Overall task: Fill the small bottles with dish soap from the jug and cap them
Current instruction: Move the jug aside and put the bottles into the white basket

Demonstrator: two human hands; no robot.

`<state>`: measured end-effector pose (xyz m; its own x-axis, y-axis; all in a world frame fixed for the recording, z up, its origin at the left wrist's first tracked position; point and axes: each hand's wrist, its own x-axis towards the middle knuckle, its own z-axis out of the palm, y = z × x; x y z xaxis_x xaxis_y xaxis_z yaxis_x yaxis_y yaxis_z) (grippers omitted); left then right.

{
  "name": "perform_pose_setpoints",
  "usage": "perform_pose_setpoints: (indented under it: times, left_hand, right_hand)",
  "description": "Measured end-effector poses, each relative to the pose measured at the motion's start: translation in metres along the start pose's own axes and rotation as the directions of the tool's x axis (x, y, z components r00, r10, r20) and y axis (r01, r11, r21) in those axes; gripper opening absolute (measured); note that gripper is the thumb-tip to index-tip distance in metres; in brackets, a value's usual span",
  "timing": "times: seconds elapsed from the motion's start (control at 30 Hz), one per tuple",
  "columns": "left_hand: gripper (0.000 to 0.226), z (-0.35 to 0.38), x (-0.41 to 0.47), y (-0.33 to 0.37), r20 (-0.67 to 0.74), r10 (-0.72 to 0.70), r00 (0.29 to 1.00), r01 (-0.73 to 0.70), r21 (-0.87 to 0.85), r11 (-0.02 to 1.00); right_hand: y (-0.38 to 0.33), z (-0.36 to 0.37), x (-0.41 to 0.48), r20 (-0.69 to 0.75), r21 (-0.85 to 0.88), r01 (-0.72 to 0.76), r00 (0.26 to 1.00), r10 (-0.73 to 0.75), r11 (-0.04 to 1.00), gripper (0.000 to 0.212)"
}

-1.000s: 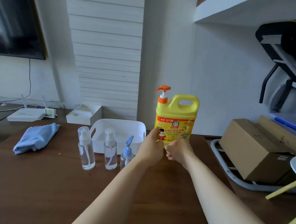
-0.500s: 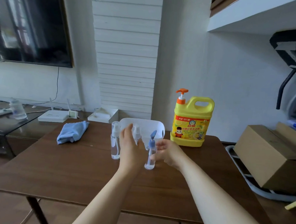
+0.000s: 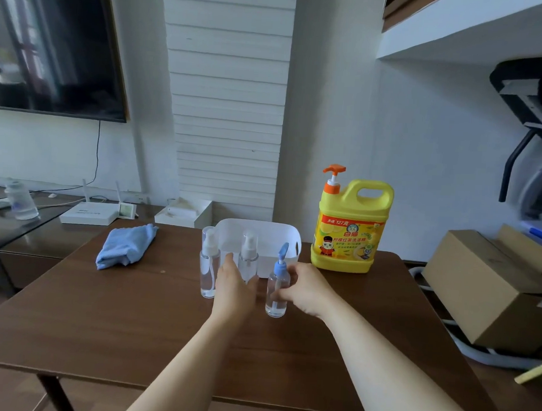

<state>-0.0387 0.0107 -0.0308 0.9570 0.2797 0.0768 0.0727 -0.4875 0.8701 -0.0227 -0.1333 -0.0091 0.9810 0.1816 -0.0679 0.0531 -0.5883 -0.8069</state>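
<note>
From the head camera, the small clear plastic bottle with the blue flip-top pump (image 3: 277,287) stands upright on the dark brown wooden table (image 3: 100,315), its long axis vertical, right between the two hands. The right hand (image 3: 306,290) is the nearer one: its fingers curl around the bottle's body from about three o'clock, apparently touching it, though whether the grip has fully closed is hard to judge at this angle. The left hand (image 3: 235,290) sits at the bottle's nine o'clock, fingers loosely spread and half open, holding nothing, just in front of the middle clear spray bottle with a white cap (image 3: 248,257). A second clear white-capped spray bottle (image 3: 209,265) stands further toward nine o'clock. All three look empty and still capped. The yellow plastic dish soap jug with an orange pump (image 3: 350,225) stands upright at about one o'clock from the hands, well apart. The white plastic basket (image 3: 288,237) sits at twelve o'clock behind the bottles, out of the way. A folded blue cloth (image 3: 126,246) lies at ten o'clock.
</note>
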Motion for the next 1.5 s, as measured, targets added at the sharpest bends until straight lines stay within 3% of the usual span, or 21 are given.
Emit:
perform_pose_setpoints:
  times: [0.07,0.33,0.47,0.67,0.83,1.0,1.2,1.5]
  left_hand:
    - [0.055,0.003,0.005,0.0,-0.006,0.005,1.0,-0.005,-0.011,1.0]
    - [0.038,0.008,0.014,0.003,-0.017,0.063,0.998,-0.062,0.062,0.996]
    - [0.037,0.003,0.012,0.017,-0.043,0.169,0.985,-0.167,0.051,0.985]
    - [0.035,-0.008,0.025,0.058,-0.164,0.27,0.949,-0.288,-0.096,0.953]
    - [0.035,-0.002,0.051,0.07,-0.174,0.214,0.961,-0.24,-0.145,0.96]
    - [0.034,0.013,0.076,0.061,-0.132,0.148,0.98,-0.167,-0.147,0.975]
    - [0.039,0.031,0.106,0.045,-0.074,0.001,0.997,-0.004,-0.041,0.999]
    - [0.036,0.04,0.132,0.038,0.018,-0.062,0.998,0.059,0.109,0.992]
  right_hand:
    - [0.001,-0.004,0.001,-0.016,0.022,0.008,1.0,-0.008,1.0,0.023]
    - [-0.002,-0.021,0.01,-0.074,0.073,0.007,0.997,-0.001,0.997,0.041]
    - [-0.011,-0.034,0.018,-0.126,-0.022,0.036,0.991,-0.038,0.999,0.034]
    - [-0.037,-0.054,0.04,-0.268,0.038,0.119,0.958,-0.105,0.992,0.024]
    - [-0.047,-0.052,0.065,-0.281,0.031,0.133,0.952,-0.119,0.991,0.018]
    - [-0.037,-0.042,0.096,-0.285,-0.05,0.058,0.956,-0.07,0.997,0.037]
    - [-0.018,-0.033,0.123,-0.251,-0.158,-0.018,0.968,-0.023,0.987,0.044]
    - [-0.007,-0.027,0.14,-0.223,-0.239,-0.056,0.975,0.001,0.969,0.044]
